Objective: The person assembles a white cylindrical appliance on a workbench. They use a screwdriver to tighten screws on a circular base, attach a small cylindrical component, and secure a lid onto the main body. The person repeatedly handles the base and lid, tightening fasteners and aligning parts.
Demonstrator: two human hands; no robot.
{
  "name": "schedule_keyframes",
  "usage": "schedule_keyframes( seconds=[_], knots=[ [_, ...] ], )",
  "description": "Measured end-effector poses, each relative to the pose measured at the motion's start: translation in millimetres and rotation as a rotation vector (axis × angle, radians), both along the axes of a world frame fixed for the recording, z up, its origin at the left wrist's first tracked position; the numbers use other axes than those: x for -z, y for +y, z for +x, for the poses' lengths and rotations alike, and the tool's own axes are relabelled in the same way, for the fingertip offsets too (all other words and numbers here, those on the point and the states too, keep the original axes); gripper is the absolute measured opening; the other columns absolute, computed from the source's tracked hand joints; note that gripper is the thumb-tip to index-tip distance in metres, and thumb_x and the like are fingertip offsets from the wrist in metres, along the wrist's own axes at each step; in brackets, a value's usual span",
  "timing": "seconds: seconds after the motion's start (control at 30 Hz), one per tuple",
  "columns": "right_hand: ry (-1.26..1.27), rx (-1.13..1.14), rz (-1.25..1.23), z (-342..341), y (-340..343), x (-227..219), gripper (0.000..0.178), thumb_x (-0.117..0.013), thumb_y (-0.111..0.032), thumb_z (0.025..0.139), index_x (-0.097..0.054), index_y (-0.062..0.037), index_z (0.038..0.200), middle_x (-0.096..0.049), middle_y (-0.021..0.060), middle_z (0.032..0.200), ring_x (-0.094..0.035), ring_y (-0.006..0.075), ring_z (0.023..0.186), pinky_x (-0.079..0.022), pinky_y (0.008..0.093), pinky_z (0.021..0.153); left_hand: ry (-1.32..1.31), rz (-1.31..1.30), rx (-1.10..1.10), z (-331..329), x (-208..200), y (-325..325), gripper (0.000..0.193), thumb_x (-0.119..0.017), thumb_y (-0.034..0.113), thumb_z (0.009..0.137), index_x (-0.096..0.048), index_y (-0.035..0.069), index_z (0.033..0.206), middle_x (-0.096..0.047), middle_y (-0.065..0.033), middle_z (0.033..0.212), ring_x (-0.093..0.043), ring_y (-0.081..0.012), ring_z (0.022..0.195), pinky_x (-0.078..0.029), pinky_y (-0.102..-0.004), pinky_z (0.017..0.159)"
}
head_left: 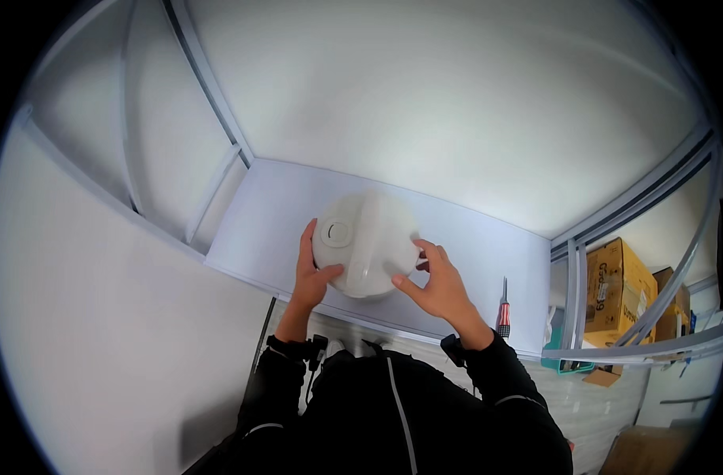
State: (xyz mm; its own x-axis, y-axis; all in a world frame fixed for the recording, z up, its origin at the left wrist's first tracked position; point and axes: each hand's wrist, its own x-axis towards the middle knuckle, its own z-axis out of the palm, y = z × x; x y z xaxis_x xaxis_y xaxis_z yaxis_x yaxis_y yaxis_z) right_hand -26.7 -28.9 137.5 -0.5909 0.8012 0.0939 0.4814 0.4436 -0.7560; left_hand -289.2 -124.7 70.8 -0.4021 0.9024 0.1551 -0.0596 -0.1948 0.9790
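Observation:
A round white appliance [389, 237] sits on the pale table in front of me. A raised band like a handle crosses its top, and a small round inset with a dark curved mark lies left of that band. My left hand [307, 277] holds its left side, fingers along the wall and thumb over the top edge. On the right side, my right hand [443, 286] clasps the edge, thumb on the top and fingers curled at the rim. Its underside is hidden from view. A red and black screwdriver [504, 313] lies to the right of my right hand.
The pale tabletop [266, 206] is framed by grey metal posts [207, 79] and white panels. Beyond the right end stand a yellow-brown carton [614, 289] and a teal basket [553, 348]. Another brown box [646, 451] is at the lower right.

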Motion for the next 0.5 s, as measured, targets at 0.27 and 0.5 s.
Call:
schedule_keyframes(
  seconds=[0.27,0.5],
  knots=[
    [0.067,-0.299,0.714,-32.2,11.7,-50.0,0.069,-0.085,-0.054,0.081,-0.070,-0.0043,0.126,-0.060,0.0199,0.124,-0.060,0.0392,0.115,-0.047,0.0493,0.102,0.227,0.000,0.102,-36.2,14.6,5.6,0.103,-0.068,0.002,0.071,-0.029,0.002,0.167,-0.038,-0.0144,0.160,-0.037,-0.0280,0.151,-0.028,-0.0411,0.126],
    [-0.026,-0.443,0.624,-78.9,30.3,-41.4,0.062,-0.086,-0.056,0.079,-0.073,-0.0062,0.115,-0.061,0.0146,0.118,-0.059,0.0372,0.115,-0.046,0.0489,0.105,0.168,0.068,0.006,-39.9,19.2,9.6,0.079,-0.070,0.009,0.094,-0.035,-0.001,0.163,-0.054,-0.0200,0.153,-0.051,-0.0291,0.141,-0.037,-0.0406,0.121]
  ],
)
